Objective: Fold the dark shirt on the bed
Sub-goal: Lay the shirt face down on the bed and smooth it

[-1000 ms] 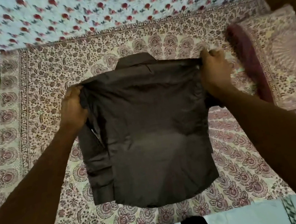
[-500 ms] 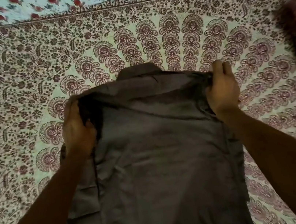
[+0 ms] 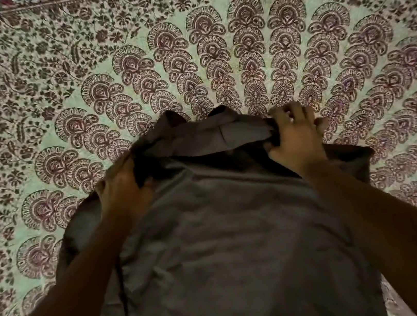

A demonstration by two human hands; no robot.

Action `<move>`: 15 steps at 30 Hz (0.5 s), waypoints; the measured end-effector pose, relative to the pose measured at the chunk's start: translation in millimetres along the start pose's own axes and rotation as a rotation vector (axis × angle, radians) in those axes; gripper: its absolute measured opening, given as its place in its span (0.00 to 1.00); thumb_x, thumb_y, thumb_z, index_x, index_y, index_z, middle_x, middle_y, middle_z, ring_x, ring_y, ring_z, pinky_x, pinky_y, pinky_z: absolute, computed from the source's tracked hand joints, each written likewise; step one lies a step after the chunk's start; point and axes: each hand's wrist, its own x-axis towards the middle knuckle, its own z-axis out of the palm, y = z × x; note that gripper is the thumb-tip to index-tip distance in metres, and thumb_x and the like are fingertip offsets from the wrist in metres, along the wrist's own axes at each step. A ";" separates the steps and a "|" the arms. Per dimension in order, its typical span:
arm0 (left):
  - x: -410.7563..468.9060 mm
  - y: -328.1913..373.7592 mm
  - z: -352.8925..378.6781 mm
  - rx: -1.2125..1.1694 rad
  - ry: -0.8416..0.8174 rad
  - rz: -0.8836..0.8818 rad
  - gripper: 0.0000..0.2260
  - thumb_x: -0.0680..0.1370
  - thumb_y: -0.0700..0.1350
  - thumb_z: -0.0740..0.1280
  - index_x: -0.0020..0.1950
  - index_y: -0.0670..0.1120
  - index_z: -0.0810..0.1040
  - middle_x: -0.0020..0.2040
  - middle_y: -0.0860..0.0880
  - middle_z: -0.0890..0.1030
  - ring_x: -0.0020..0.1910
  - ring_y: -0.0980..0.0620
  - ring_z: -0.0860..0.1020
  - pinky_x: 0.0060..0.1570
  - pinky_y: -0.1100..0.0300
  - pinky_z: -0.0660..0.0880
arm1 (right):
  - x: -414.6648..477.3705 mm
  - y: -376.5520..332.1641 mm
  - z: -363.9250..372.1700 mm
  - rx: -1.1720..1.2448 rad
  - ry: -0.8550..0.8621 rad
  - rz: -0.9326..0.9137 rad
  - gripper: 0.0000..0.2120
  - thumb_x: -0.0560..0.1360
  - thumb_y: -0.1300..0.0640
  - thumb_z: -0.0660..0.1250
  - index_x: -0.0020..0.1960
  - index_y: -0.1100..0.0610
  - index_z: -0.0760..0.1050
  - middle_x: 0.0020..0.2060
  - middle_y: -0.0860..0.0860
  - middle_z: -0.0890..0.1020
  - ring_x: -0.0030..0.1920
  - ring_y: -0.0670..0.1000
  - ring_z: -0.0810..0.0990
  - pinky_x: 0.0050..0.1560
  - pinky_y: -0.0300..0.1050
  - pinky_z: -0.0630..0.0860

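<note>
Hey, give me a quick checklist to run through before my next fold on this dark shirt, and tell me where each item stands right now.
1. Left hand grips the dark shirt at a shoulder: ok.
2. Right hand grips the other shoulder: ok.
3. Collar lies flat: not ok, it is rumpled and raised.
4. Back panel is smooth: not ok, light creases show.
5. Hem is straight: cannot tell, it is out of frame.
6. Bedspread is flat around the shirt: ok.
</note>
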 end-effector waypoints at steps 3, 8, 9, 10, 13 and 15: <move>22.9 -1.9 -5.7 0.009 0.021 0.049 0.29 0.72 0.51 0.65 0.72 0.45 0.68 0.74 0.45 0.69 0.67 0.35 0.73 0.64 0.32 0.70 | 30.7 -13.4 -7.9 -0.049 -0.015 -0.155 0.28 0.70 0.58 0.74 0.69 0.56 0.74 0.67 0.59 0.73 0.70 0.62 0.69 0.66 0.63 0.60; 58.1 2.8 -12.7 0.033 0.084 -0.042 0.30 0.75 0.40 0.68 0.76 0.43 0.64 0.79 0.42 0.63 0.71 0.31 0.66 0.67 0.29 0.63 | 82.4 -24.9 -16.8 0.028 0.079 0.021 0.13 0.74 0.59 0.70 0.58 0.56 0.78 0.55 0.58 0.78 0.65 0.62 0.74 0.67 0.65 0.59; 64.5 4.2 -12.6 0.037 0.077 -0.050 0.31 0.75 0.41 0.68 0.77 0.43 0.63 0.80 0.42 0.61 0.72 0.30 0.65 0.67 0.29 0.62 | 89.7 -26.7 -17.6 0.018 0.081 0.052 0.13 0.75 0.59 0.71 0.59 0.57 0.77 0.55 0.58 0.78 0.65 0.62 0.74 0.69 0.67 0.59; 70.1 5.6 -11.6 0.041 0.076 -0.053 0.32 0.75 0.42 0.68 0.78 0.45 0.62 0.80 0.44 0.60 0.72 0.30 0.63 0.67 0.28 0.60 | 95.7 -28.0 -17.1 0.002 0.097 0.070 0.15 0.75 0.58 0.71 0.61 0.57 0.76 0.57 0.59 0.79 0.66 0.63 0.73 0.69 0.68 0.58; 75.8 17.8 -7.1 -0.002 0.125 -0.122 0.33 0.73 0.42 0.67 0.77 0.50 0.63 0.82 0.49 0.55 0.75 0.32 0.58 0.69 0.26 0.54 | 104.5 -29.9 -16.7 -0.026 0.193 0.105 0.18 0.76 0.56 0.72 0.64 0.58 0.75 0.59 0.60 0.79 0.67 0.64 0.72 0.69 0.67 0.58; 74.8 25.2 -5.4 -0.026 0.156 -0.165 0.37 0.71 0.42 0.69 0.79 0.51 0.60 0.83 0.50 0.50 0.77 0.32 0.54 0.70 0.25 0.51 | 107.6 -29.4 -16.0 -0.074 0.197 0.120 0.16 0.77 0.55 0.72 0.63 0.57 0.76 0.59 0.61 0.79 0.67 0.64 0.72 0.69 0.68 0.58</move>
